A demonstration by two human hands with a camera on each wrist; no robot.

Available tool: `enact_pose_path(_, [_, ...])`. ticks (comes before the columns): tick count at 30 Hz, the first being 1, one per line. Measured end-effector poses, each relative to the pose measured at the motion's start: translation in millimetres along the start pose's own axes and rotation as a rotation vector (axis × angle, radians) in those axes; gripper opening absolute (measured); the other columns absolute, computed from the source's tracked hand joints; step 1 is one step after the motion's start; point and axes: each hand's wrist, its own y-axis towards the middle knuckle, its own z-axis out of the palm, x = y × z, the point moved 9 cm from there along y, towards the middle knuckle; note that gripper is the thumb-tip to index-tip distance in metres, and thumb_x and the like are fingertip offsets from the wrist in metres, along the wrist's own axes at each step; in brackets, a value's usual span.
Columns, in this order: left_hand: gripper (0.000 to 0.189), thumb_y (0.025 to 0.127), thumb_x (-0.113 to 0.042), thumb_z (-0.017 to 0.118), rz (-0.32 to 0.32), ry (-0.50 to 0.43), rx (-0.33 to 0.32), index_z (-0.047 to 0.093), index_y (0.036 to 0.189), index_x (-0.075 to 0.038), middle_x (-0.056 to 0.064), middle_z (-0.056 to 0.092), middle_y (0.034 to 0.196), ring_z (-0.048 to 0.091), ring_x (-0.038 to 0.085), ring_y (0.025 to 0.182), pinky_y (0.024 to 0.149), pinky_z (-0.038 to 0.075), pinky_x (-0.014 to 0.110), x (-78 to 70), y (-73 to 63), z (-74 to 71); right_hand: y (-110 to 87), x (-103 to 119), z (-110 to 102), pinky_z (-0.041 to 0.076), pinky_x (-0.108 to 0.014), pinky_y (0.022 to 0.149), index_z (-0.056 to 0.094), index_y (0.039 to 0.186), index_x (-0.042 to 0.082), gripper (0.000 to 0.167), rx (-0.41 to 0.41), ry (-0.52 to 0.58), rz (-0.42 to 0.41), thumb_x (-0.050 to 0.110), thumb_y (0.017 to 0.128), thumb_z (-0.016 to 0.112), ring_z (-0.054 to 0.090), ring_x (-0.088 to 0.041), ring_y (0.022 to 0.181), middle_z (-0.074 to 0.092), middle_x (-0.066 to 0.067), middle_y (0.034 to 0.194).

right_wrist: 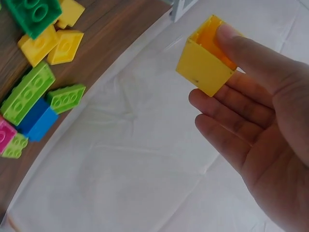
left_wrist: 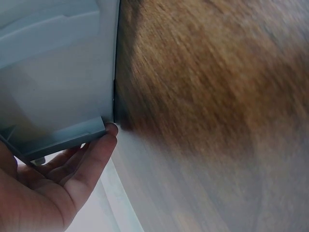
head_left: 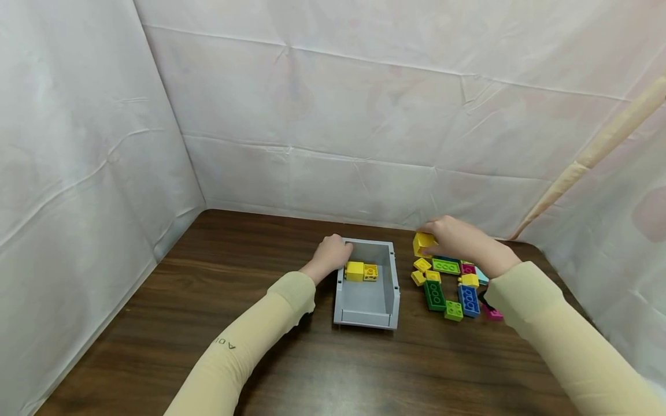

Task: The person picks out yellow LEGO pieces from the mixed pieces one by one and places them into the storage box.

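Yellow block (right_wrist: 205,70) in right hand (right_wrist: 275,135)

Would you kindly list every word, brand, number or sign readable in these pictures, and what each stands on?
"A": on the left sleeve; the letters beside it are too small to read surely.
Small dark marks on the rightmost yellow brick inside the gray box: too small to tell whether they are text.
No other readable text shows.

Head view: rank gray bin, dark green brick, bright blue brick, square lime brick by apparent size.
Largest to smallest:
1. gray bin
2. dark green brick and bright blue brick: too alike to rank
3. square lime brick
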Motion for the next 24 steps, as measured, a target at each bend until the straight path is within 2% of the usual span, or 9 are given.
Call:
enact_pose_path(4, [0.053,0.098,-0.024,0.039,-0.001,0.0,0.006,0.032,0.047,-0.015,-0.003,0.027,0.042,0.024,0.011,0.035,0.035,0.025,0.023,-0.2,0.1,0.7,5.4,10,2,0.054,-0.036,0.074,0.065,0.115,0.001,0.045,-0.013,0.006,-0.009,0.024,0.079,0.077,0.062,-0.02,0.082,0.066,-0.011,0.103])
enact_pose_path(8, [0.053,0.098,-0.024,0.039,-0.002,0.007,0.003,0.033,0.047,-0.015,-0.003,0.027,0.042,0.025,0.011,0.036,0.035,0.026,0.023,0.1,-0.1,0.7,10.5,25,3,0.054,-0.034,0.072,0.064,0.115,0.0,0.046,-0.038,0.018,-0.071,0.023,0.078,0.078,0.063,-0.021,0.085,0.066,-0.013,0.106])
enact_pose_path(17, [0.054,0.099,-0.024,0.039,-0.009,0.006,0.011,0.033,0.046,-0.014,-0.003,0.026,0.042,0.024,0.011,0.035,0.035,0.025,0.023,0.3,-0.9,-0.1,20.2,59,13,0.054,-0.028,0.069,0.065,0.114,0.0,0.048,-0.054,0.057,-0.166,0.025,0.076,0.079,0.062,-0.015,0.081,0.065,-0.008,0.101])
enact_pose_path(24, [0.053,0.099,-0.024,0.039,-0.009,0.019,0.015,0.034,0.047,-0.015,-0.003,0.028,0.042,0.026,0.011,0.035,0.034,0.026,0.023,1.5,-0.9,0.8,24.0,78,32,0.054,-0.027,0.073,0.066,0.113,0.005,0.045,-0.03,0.04,-0.201,0.027,0.076,0.079,0.062,-0.013,0.082,0.064,-0.004,0.099])
